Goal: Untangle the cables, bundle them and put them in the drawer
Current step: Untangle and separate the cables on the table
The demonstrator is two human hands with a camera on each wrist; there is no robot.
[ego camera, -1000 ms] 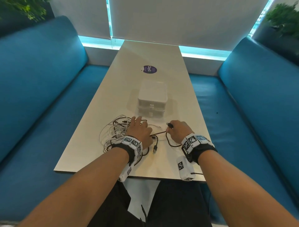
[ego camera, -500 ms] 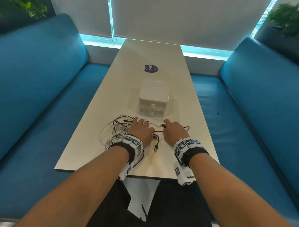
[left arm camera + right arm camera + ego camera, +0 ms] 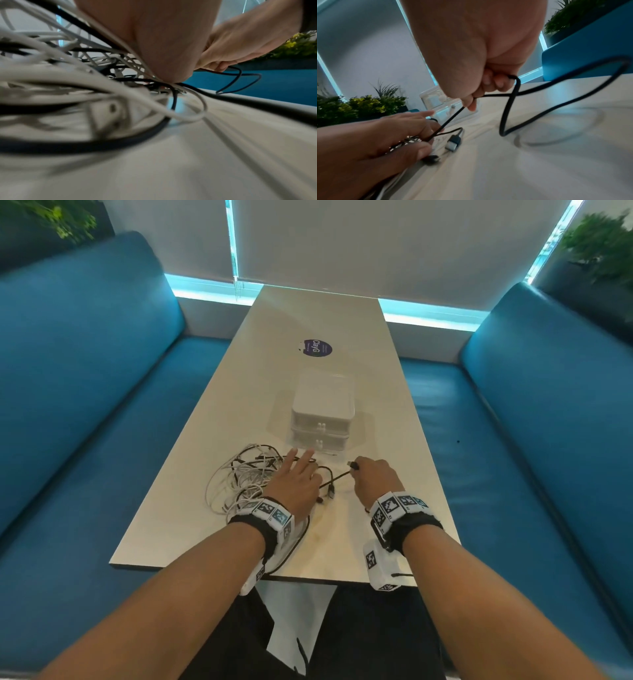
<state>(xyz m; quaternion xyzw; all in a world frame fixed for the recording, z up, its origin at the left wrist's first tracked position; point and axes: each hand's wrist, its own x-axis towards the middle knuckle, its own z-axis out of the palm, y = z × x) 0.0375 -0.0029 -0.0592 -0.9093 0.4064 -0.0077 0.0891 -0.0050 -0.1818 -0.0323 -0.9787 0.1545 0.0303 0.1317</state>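
A tangle of white and black cables (image 3: 239, 479) lies on the near part of the table (image 3: 387, 392). My left hand (image 3: 294, 479) lies flat on the tangle with straight fingers, pressing it down; the white and black cables (image 3: 82, 83) fill the left wrist view. My right hand (image 3: 371, 475) grips a black cable (image 3: 337, 477) to the right of the heap, its plug end sticking out past the fist. In the right wrist view the black cable (image 3: 510, 106) loops out from my curled fingers (image 3: 489, 82), and a USB plug (image 3: 453, 142) lies on the table by my left hand (image 3: 388, 136).
A small white two-drawer box (image 3: 322, 414) stands just beyond the hands, both drawers closed. A dark round sticker (image 3: 318, 348) lies farther back. Blue benches (image 3: 85, 405) flank the table. Plants (image 3: 599, 237) stand at the back corners.
My right hand has moved right and away from the left hand, drawing the black cable out of the tangle. My left hand has stayed on the heap, its fingers now spread straighter.
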